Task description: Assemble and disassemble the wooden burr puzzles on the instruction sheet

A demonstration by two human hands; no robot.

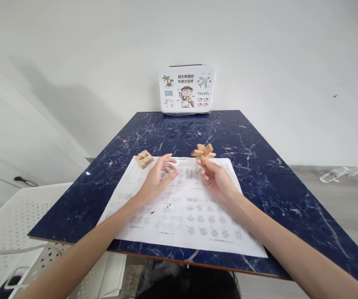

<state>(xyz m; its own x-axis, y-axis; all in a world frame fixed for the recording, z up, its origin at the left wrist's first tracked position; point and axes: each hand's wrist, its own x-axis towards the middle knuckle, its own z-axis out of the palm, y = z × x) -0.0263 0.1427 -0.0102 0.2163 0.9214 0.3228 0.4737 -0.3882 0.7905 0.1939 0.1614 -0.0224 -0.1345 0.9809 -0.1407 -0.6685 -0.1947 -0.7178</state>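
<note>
The right hand [218,179] grips the wooden burr puzzle [204,152], apparently assembled. The left hand [157,177] is empty, fingers loosely curled. A wooden block puzzle [144,158] lies untouched at the far-left corner of the instruction sheet [181,226].

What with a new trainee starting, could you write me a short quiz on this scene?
1. True or false: the cube lies nearer the left hand than the right hand.
2. What lies under both hands? A) the sheet B) a tray C) a cloth
3. Fill in: the star puzzle is at the ___ hand's fingertips.
Key: 1 true; 2 A; 3 right.
</note>
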